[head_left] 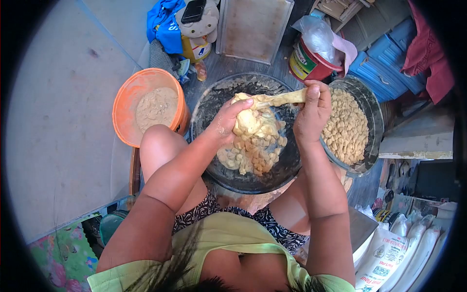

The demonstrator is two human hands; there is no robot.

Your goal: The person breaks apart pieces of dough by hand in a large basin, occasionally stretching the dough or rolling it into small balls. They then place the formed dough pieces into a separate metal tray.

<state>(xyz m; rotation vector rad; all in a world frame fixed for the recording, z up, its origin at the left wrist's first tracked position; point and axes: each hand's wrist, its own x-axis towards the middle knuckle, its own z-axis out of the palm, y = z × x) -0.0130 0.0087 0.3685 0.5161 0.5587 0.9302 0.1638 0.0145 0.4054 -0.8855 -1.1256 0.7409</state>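
My left hand is closed on a lump of pale yellow dough above a wide black basin. From that lump a stretched strip of dough runs right to my right hand, whose fingers and thumb pinch its end. Below, small dough pieces lie in the basin, some dusted with brown powder. Part of the basin floor is hidden by the dough and my hands.
An orange bucket holding brown powder stands left. On the right a dark tub contains many small dough pieces. Behind are a red bucket with plastic bags and a leaning metal tray. Flour sacks stand lower right.
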